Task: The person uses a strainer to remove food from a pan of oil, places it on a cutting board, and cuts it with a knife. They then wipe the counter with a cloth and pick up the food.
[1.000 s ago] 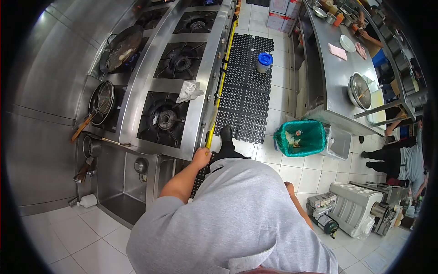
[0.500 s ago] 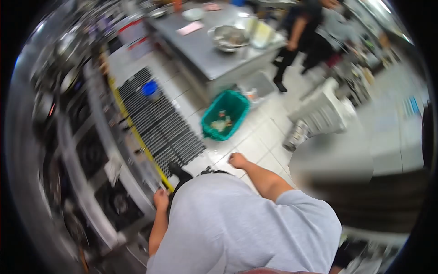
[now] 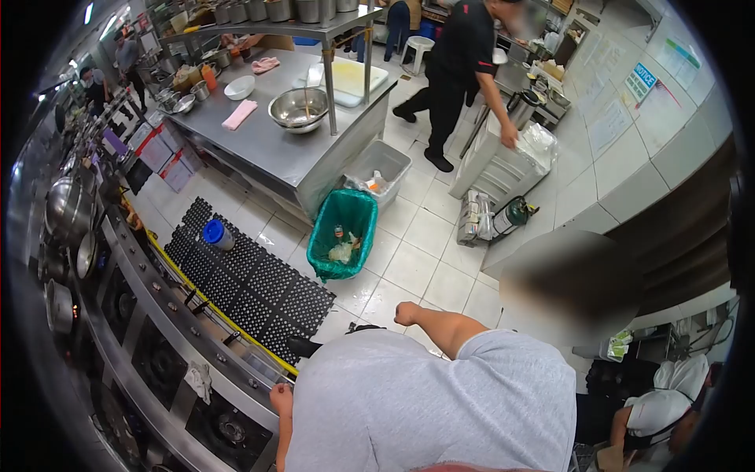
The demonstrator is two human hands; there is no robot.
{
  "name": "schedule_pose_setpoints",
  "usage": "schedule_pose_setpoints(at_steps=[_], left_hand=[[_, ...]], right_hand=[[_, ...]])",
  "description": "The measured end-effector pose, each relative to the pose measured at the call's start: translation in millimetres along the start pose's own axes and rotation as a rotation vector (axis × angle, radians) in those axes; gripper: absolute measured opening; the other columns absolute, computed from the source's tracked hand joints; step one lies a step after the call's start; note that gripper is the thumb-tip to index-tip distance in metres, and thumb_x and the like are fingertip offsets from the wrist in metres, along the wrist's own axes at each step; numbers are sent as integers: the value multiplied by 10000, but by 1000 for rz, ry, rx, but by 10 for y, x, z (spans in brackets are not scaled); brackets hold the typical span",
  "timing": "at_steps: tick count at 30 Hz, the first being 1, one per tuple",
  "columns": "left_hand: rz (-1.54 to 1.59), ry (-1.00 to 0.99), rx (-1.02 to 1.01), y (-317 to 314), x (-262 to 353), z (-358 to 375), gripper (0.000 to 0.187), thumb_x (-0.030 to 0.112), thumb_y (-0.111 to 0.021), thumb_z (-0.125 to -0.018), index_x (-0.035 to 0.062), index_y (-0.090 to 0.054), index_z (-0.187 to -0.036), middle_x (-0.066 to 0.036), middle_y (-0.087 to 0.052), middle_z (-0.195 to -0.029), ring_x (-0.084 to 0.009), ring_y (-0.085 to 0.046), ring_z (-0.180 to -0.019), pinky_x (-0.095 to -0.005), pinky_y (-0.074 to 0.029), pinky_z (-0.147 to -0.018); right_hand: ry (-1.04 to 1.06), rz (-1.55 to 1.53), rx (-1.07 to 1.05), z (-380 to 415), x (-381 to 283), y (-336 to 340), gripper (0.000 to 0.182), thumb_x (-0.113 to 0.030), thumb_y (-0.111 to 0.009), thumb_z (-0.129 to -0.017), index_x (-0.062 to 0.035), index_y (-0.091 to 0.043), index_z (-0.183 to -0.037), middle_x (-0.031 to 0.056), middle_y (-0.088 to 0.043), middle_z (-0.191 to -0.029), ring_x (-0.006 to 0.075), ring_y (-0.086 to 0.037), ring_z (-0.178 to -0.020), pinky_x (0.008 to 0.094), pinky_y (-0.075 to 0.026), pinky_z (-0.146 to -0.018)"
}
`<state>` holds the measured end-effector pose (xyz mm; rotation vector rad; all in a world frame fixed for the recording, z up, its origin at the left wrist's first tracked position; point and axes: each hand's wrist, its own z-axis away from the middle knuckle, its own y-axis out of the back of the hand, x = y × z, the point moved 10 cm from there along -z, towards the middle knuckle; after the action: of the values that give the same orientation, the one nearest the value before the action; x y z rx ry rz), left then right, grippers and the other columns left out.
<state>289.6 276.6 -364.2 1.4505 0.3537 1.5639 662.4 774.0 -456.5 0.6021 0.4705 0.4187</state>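
Observation:
My left hand (image 3: 281,399) hangs low beside the stove's front edge (image 3: 206,346), fingers curled and nothing visible in it. Over the white floor tiles (image 3: 406,268), my right hand (image 3: 406,313) is held in front of my body in a loose fist, with no object showing. Nearest to it stands a bin lined with a green bag (image 3: 318,256), scraps at its bottom. A folded whitish cloth (image 3: 198,381) lies on the stove by my left hand.
A black perforated mat (image 3: 259,283) holds a blue-lidded container (image 3: 218,234). The steel table (image 3: 271,161) carries a metal bowl (image 3: 298,109). A co-worker in black (image 3: 456,75) touches a white plastic piece (image 3: 497,157). Another person (image 3: 664,401) is at lower right.
The view has tilted up and sharpened, so the table and bin sit lower and further left. The co-worker in black now reaches down to the white plastic piece. Both my hands stay curled.

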Motion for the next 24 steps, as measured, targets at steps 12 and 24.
schedule_pose_setpoints(at_steps=[12, 24], left_hand=[[67, 184, 53, 129, -121, 153, 234, 219, -843, -945, -3, -832, -1018, -183, -808, -979, -347, -776, -941, -482, -624, -885], [81, 256, 64, -39, -394, 598, 415, 404, -749, -1027, 0, -837, -1062, -273, -818, -1079, -483, -779, -1058, -578, -612, -960]], right_hand=[[177, 76, 7, -220, -761, 387, 466, -408, -730, -936, -50, -875, -1198, 245, -840, -1243, 430, -792, -1187, 510, -623, -1057], [272, 98, -48, -350, -1304, 494, 423, -431, -774, -956, -43, -891, -1077, 225, -865, -1057, 396, -825, -1040, 475, -644, -965]])
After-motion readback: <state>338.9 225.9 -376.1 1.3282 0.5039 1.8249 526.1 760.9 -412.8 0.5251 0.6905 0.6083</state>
